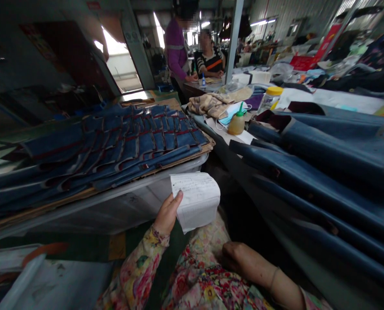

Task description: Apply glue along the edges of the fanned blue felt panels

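My left hand is raised in front of me and pinches a folded white paper with faint writing on it, thumb on the front. My right hand rests on my lap against the floral cloth, its fingers curled under and out of sight. To the left, rows of blue denim pieces with red edges lie overlapped on a cardboard sheet atop a clear plastic bin.
Long blue denim pieces hang over the table at right. A yellow glue bottle with a green cap, a face mask and a beige cloth lie behind. Two people work at a far table.
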Demonstrator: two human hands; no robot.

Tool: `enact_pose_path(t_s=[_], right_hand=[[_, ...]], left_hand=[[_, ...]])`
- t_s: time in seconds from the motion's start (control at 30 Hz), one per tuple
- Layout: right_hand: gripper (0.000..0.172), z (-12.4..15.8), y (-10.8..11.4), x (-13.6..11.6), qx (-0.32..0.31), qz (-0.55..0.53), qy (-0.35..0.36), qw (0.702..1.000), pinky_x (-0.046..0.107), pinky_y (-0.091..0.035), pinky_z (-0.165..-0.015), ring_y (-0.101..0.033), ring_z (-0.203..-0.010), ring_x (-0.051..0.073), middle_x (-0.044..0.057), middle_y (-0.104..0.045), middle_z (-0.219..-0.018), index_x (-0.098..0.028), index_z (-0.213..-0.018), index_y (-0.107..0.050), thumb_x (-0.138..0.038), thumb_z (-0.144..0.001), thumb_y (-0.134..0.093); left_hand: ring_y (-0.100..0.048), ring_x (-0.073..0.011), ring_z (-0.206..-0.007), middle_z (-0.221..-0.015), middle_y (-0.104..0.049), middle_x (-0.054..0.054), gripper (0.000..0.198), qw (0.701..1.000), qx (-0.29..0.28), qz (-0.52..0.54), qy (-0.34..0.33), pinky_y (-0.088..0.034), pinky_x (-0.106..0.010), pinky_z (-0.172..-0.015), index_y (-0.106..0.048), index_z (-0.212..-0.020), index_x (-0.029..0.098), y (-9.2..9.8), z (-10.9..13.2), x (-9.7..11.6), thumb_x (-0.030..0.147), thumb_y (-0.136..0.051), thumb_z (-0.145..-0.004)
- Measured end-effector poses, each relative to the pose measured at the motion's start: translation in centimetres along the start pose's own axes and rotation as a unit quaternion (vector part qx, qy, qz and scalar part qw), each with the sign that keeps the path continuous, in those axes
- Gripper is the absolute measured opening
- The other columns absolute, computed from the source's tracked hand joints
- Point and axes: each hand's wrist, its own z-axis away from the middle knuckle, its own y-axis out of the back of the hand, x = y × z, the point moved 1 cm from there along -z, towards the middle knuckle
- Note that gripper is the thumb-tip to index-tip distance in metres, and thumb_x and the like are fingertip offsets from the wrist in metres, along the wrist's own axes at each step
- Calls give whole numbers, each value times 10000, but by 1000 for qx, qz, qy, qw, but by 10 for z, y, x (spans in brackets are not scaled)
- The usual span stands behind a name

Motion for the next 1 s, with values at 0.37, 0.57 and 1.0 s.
enact_pose_path(t_s=[0.37, 0.57, 1.0], right_hand=[[270, -19, 7, -2, 187, -254, 25, 949, 289, -433, -802, -552, -878, 174, 82, -575, -915, -165, -869, -600, -369, -880, -423], [387, -19, 56, -6, 336, -370, -91, 861, 267, -423, -632, -524, -688, 155, 35, -574, -742, -162, -826, -619, -536, -772, -534], [380, -38, 73, -24, 332, -439, -71, 832, 228, -331, -520, -429, -606, 112, 9, -539, -697, -157, -892, -629, -494, -716, -622]], left_hand=[[-493, -245, -1186, -1193, -607, -107, 502, 999, 30, 1, 24, -307, -359, -1073, -607, -1143, 138, -3, -2, -11, 482, -591, -778], [-502, -247, -1177, -1188, -609, -112, 502, 999, 24, 23, 42, -325, -368, -1059, -598, -1154, 137, -9, -6, -19, 485, -570, -793], [-483, -245, -1197, -1212, -594, -105, 481, 997, 21, 50, 60, -332, -356, -1056, -616, -1126, 139, -18, -5, -21, 472, -594, -779]])
